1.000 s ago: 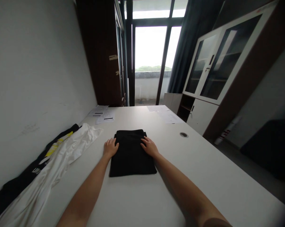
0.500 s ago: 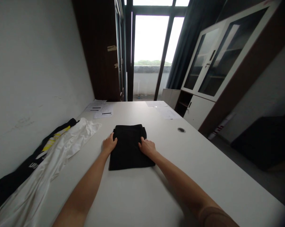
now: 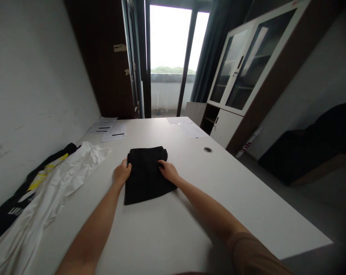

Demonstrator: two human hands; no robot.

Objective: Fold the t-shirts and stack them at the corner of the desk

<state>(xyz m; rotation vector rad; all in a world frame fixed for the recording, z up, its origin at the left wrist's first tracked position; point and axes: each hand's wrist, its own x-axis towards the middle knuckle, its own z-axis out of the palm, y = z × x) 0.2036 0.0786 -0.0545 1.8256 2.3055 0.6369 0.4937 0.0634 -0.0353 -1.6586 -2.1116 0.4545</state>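
A folded black garment point(image 3: 145, 175) lies on the white table in front of me; its exact kind does not show. At its left edge, my left hand point(image 3: 122, 171) grips the fabric with the thumb on top and the other fingers mostly hidden. My right hand point(image 3: 169, 170) is closed on the right side, thumb and forefinger pinching the cloth. The far end is folded over in a thick layer, while the near edge rests slightly slanted, its right corner partly behind my right wrist.
Along the left wall lie a white satiny garment point(image 3: 64, 179) and a black garment with yellow point(image 3: 43, 173) patches. Printed sheets point(image 3: 114, 131) rest at the far left, more papers point(image 3: 192, 131) at the far right. A cable hole point(image 3: 208, 150) sits near the right edge; a white cabinet point(image 3: 227, 126) stands beyond.
The camera view has turned a little to the right, so everything sits further left. Both hands keep hold of the black garment, whose near right corner has drawn up somewhat.
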